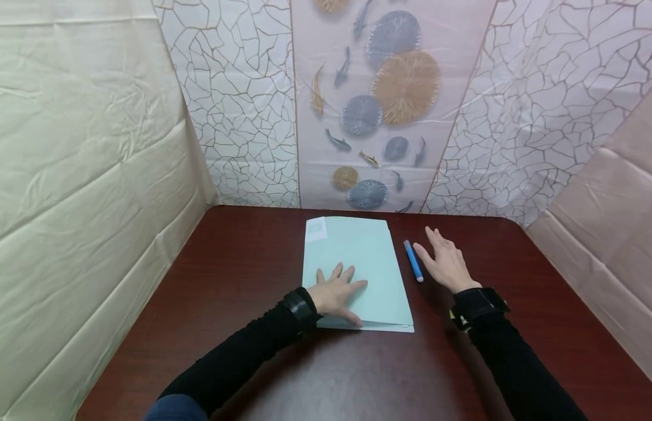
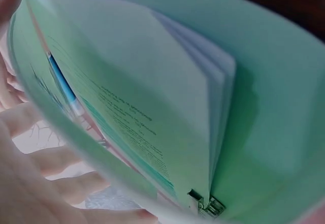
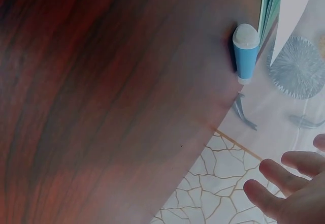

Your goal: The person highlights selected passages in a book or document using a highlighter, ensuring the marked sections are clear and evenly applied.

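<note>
A pale green folder (image 1: 357,251) lies on the table with a white label (image 1: 316,229) at its far left corner. My left hand (image 1: 337,292) rests on its near part, fingers spread. The left wrist view looks in between the folder's covers, where printed papers (image 2: 147,76) sit by a metal clip (image 2: 205,206); the fingers of my left hand (image 2: 45,183) show beyond the cover. A blue marker (image 1: 413,261) with a white end lies just right of the folder. To the marker's right is my right hand (image 1: 445,260), fingers extended, holding nothing; its fingertips also appear in the right wrist view.
The dark reddish-brown wooden table (image 1: 241,275) has rounded far corners. Behind it hangs a patterned cloth (image 1: 241,105) with fish and round leaf shapes. Pale cloth (image 1: 83,175) drapes the left side, and more cloth (image 1: 610,234) the right.
</note>
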A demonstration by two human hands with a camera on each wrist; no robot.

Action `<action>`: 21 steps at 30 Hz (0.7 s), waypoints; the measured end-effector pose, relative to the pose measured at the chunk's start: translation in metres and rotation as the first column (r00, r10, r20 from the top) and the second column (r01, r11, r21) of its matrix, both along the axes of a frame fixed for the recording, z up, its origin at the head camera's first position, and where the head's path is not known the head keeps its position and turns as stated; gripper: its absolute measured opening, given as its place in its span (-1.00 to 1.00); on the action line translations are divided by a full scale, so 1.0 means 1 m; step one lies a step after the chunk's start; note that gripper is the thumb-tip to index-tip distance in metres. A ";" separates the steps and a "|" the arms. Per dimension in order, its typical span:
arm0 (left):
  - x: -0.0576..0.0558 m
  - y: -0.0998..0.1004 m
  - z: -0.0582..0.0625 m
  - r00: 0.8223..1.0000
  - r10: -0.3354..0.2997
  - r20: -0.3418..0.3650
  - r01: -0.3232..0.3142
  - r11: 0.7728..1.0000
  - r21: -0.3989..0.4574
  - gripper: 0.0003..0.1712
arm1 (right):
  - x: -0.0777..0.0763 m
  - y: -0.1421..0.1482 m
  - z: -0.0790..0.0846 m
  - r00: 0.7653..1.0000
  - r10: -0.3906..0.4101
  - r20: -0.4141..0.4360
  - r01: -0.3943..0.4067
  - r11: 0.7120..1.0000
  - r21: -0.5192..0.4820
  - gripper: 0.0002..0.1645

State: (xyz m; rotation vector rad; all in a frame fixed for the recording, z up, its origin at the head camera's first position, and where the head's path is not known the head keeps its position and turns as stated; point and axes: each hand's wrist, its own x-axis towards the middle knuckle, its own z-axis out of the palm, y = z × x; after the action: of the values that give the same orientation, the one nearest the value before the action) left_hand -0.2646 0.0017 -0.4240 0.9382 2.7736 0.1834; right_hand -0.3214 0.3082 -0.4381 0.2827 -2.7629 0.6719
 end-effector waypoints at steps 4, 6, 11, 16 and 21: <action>-0.001 0.001 0.000 1.000 0.003 -0.003 -0.002 1.000 0.017 0.03 | 0.000 0.001 0.000 1.000 0.004 0.008 -0.004 1.000 -0.004 -0.15; -0.002 0.001 0.000 1.000 -0.001 -0.007 0.001 1.000 0.026 0.01 | 0.000 0.001 0.000 1.000 0.005 0.008 -0.005 1.000 -0.005 -0.15; -0.004 -0.001 -0.001 1.000 -0.012 -0.019 0.012 0.999 0.053 -0.04 | -0.001 0.001 -0.001 1.000 0.007 0.008 -0.007 1.000 -0.005 -0.16; -0.008 -0.002 -0.004 0.998 -0.026 -0.052 0.030 0.996 0.085 -0.07 | 0.000 0.002 -0.002 1.000 0.013 0.003 -0.013 1.000 -0.012 -0.19; -0.011 -0.003 -0.007 0.996 -0.038 -0.084 0.045 0.995 0.094 -0.09 | 0.000 0.002 -0.002 1.000 0.008 0.006 -0.008 1.000 -0.009 -0.19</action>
State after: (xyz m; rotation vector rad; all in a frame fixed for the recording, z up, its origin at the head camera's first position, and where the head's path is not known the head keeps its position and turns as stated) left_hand -0.2759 -0.0018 -0.4308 1.0483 2.8390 0.2797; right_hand -0.3216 0.3101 -0.4397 0.2902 -2.7649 0.6878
